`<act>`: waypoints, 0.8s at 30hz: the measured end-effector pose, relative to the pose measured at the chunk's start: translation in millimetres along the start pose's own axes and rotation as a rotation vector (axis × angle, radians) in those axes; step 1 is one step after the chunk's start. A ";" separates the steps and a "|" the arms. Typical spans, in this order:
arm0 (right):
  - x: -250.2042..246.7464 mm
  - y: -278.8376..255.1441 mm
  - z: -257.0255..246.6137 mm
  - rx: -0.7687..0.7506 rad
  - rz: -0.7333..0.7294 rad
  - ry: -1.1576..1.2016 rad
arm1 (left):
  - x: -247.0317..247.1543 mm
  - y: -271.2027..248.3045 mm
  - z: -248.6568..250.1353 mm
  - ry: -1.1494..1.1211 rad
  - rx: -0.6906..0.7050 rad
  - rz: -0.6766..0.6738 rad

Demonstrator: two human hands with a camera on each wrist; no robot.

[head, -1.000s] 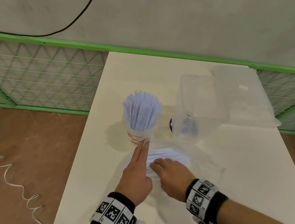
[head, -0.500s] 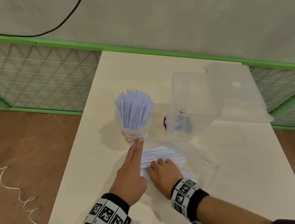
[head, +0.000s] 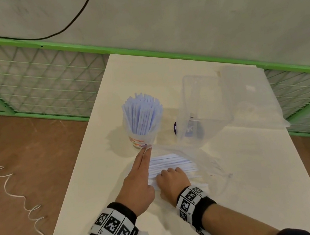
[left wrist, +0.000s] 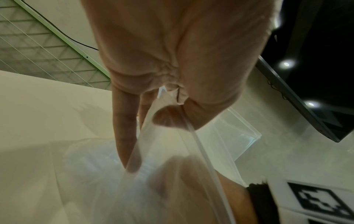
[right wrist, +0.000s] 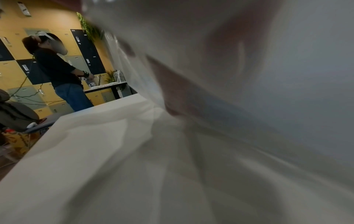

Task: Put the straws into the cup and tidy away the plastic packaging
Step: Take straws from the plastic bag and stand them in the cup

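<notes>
A clear cup [head: 140, 140] packed with upright white-blue straws [head: 142, 117] stands mid-table. Just in front of it lies a clear plastic bag [head: 204, 162] holding a flat bundle of straws [head: 169, 161]. My left hand [head: 145, 152] lies at the bag's left edge, fingers stretched toward the cup. In the left wrist view, its thumb [left wrist: 166, 118] pinches the bag's rim [left wrist: 199, 148] against the fingers. My right hand [head: 169, 174] is inside the bag mouth, fingers curled down over the bundle's near end. The right wrist view is blurred by plastic [right wrist: 249, 136].
A clear plastic box [head: 203, 107] with its lid [head: 249, 97] laid open stands right of the cup, something purple [head: 188, 130] at its base. The white table [head: 255, 193] ends at a green mesh fence [head: 41, 79]. A white cord [head: 8, 189] lies on the brown floor.
Almost nothing: the view drifted slightly, and both hands stay at the bag, the left on its rim, the right over the straws.
</notes>
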State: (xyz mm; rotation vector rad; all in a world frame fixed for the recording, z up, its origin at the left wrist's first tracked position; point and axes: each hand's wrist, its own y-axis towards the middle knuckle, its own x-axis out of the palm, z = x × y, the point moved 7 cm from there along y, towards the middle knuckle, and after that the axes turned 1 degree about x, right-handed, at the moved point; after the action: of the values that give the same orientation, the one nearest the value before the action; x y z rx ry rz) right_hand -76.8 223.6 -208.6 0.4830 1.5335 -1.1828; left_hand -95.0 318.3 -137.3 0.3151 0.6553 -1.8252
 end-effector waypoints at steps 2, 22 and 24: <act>0.2 0.1 0.5 0.012 -0.025 -0.002 | 0.3 -0.4 0.0 0.001 0.000 -0.002; -4.9 -14.8 19.8 0.075 0.037 0.203 | -4.3 2.7 -4.9 -0.004 0.013 0.010; -6.3 -20.7 33.6 0.120 0.052 0.248 | -6.4 3.1 -5.0 0.003 0.013 0.020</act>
State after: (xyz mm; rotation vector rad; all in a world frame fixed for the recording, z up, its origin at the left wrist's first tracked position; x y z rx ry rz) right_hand -74.6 187.6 -191.3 0.7692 1.6545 -1.2139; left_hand -90.4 325.5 -138.9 0.3319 0.6408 -1.8106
